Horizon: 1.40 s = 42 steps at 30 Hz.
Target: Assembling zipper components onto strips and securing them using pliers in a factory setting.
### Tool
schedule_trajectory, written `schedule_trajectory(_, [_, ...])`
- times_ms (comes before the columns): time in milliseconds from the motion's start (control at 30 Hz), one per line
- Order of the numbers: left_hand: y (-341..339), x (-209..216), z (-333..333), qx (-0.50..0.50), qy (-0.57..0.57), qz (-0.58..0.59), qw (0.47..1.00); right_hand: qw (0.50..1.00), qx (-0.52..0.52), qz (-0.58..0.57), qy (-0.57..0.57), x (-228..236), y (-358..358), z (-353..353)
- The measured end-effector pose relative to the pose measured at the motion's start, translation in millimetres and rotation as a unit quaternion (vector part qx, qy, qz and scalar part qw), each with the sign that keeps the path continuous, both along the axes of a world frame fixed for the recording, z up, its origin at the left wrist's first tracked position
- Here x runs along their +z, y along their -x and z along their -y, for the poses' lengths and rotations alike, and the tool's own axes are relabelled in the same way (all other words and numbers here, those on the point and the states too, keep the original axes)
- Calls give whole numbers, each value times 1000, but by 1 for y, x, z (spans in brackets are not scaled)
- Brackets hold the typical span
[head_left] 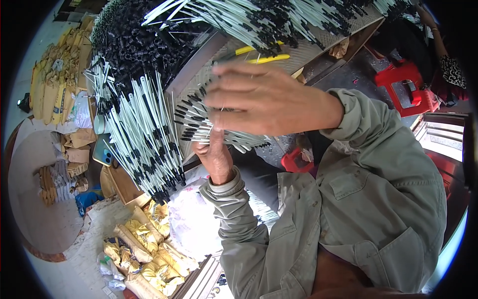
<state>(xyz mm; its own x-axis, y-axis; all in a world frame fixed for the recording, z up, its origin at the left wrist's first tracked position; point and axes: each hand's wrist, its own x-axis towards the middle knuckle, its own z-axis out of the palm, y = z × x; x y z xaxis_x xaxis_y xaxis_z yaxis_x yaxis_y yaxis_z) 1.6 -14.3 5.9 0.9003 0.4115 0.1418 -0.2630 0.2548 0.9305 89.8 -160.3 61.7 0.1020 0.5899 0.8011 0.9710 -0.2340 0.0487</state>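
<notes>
Grey metal: one worktable (306, 59), textured top, beyond and beside the hands, carrying most of the stock. Black pieces: one heap (144, 50), short and dense, at the table's left. Pale strips with black ends: one large pile (226, 19) along the far side; one loose fan (142, 117) left of the hands, apart from them. Hands, right: one right hand (269, 99), fingers reaching leftward, extended and slightly apart, blurred, directly over the held bundle; palm hidden, so whether it touches or grips any strip cannot be told. Strips, held: one bundle (201, 132), lying crosswise in the left hand, black tips splayed out to the left, pale shafts running rightward beneath the right hand. Handling, as judged: light in total, each strip springy rather than rigid, smooth enough to slide against its neighbours, unlikely to break but quick to fan out of line; best held around the middle with firm, even pressure, the splayed tips squared with a flat palm. Hands, left: one left hand (215, 159), closed about the bundle from below and the near side, thumb upright against the shafts, remaining fingers mostly hidden. Yellow handles: one pair (269, 59), apparently of a hand tool, resting on the table beyond the right hand.
</notes>
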Motion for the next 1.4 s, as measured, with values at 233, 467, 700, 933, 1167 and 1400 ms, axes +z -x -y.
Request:
schedule_trajectory(233, [2, 1, 0, -15, -14, -9, 1000, 994, 32, -63, 80, -18, 2, 0])
schedule_trajectory(467, [-1, 0, -2, -14, 6, 5, 1000, 992, 55, -101, 51, -25, 2, 0])
schedule_trajectory(700, [2, 9, 3, -51, 10, -6, 999, 982, 57, -181, 6, -3, -4, 17])
schedule_trajectory(933, [3, 0, -4, -61, -25, 0, 998, 959, 86, -260, -67, -8, -1, 13])
schedule_trajectory(1167, [4, -3, -4, -45, -9, -5, 999, 975, 63, -205, -50, -7, 0, 13])
schedule_trajectory(1400, [6, -6, -6, -34, -4, -8, 999, 983, 44, -174, -47, -8, 0, 11])
